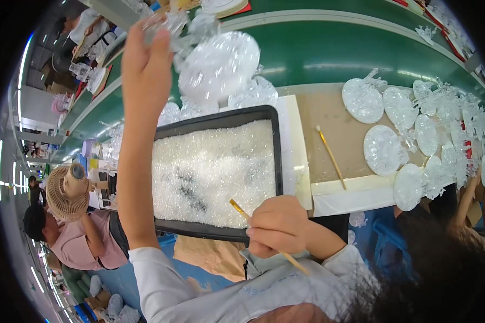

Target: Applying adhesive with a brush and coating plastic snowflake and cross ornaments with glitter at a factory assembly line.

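My left hand (146, 59) reaches far forward over the left side of the tray, closed on a clear plastic ornament. The ornament carries a large round glittery disc (219, 67), which is slightly blurred and tilted above the far side of the tray. Below it, the black tray (278, 156) holds a thick layer of white sparkling granules (215, 161), with a dark bare streak near the middle. Close to my body, my right hand (279, 225) is wrapped round a thin wooden paintbrush (294, 262) with a gold ferrule, held slanting over the tray's near right corner.
Another brush (330, 156) lies on the brown board (323, 107). Several glittery round ornaments (382, 149) crowd the right side. A green conveyor belt (318, 48) runs along the back. At left, a person in pink (81, 242) stands near a woven fan (67, 192).
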Available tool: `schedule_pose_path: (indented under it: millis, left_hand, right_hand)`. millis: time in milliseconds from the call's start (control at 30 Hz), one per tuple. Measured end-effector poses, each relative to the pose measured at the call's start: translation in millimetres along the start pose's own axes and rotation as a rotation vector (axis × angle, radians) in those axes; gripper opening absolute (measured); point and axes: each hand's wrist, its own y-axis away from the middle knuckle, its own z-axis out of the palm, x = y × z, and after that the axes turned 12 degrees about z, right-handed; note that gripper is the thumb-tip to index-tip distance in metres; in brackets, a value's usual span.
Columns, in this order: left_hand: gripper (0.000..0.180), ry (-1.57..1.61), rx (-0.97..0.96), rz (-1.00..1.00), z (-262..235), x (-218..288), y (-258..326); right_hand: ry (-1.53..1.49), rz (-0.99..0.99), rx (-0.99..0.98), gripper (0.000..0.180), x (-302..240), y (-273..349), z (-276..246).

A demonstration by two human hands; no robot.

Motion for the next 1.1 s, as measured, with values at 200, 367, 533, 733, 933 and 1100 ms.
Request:
schedule_pose_path:
  millis: [200, 367, 533, 733, 933, 1100]
  left_hand:
    - [0.042, -0.245, -0.369, -0.094, 116.3, -135.2, -82.5]
    - [0.045, -0.682, -0.537, 0.259, 95.6, -246.2, -64.0]
    - [0.057, -0.377, -0.895, -0.584, 109.6, -137.0, -62.1]
    - [0.035, -0.214, -1.125, 0.197, 79.8, -75.0, -14.1]
    - [0.023, -0.111, -0.886, 0.345, 72.9, -59.2, -20.5]
    - [0.020, -0.066, -0.338, 0.255, 40.1, -36.8, -16.3]
  right_hand:
    - [-0.018, 0.008, 0.043, 0.011, 2.9, -1.1, 0.0]
    - [-0.079, -0.019, 0.132, 0.012, -14.4, -8.3, 16.2]
    - [-0.020, 0.051, 0.179, 0.010, 1.1, -1.1, -4.3]
    - [-0.158, 0.076, 0.167, 0.007, 3.2, -4.9, -4.6]
    - [-0.203, 0.112, 0.217, 0.004, -2.7, -4.1, -9.6]
    - [-0.269, 0.224, 0.163, 0.009, -8.7, 3.0, -7.9]
